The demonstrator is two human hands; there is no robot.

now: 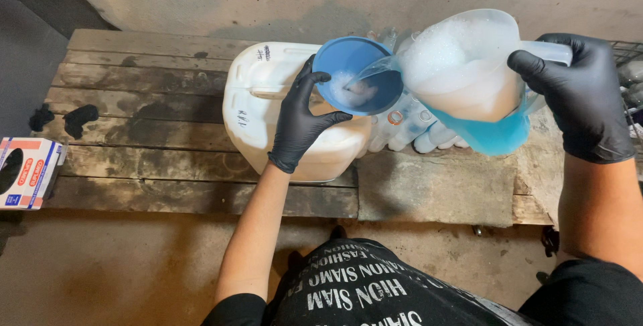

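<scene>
Over a white jug (pixel 295 112), our left hand (pixel 301 122) grips the funnel (pixel 358 75) while our right hand (pixel 579 95) clasps the tipped pitcher (pixel 469 78), pouring blue liquid; steady tilt needed.

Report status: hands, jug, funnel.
Left hand steadies blue funnel on white canister. Right hand tips jug, foamy blue liquid pouring in. Nothing in the way.

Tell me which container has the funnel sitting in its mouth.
The big white jerrycan on the wooden pallet: the blue funnel sits on top of it. The small bottles beside it have none.
</scene>
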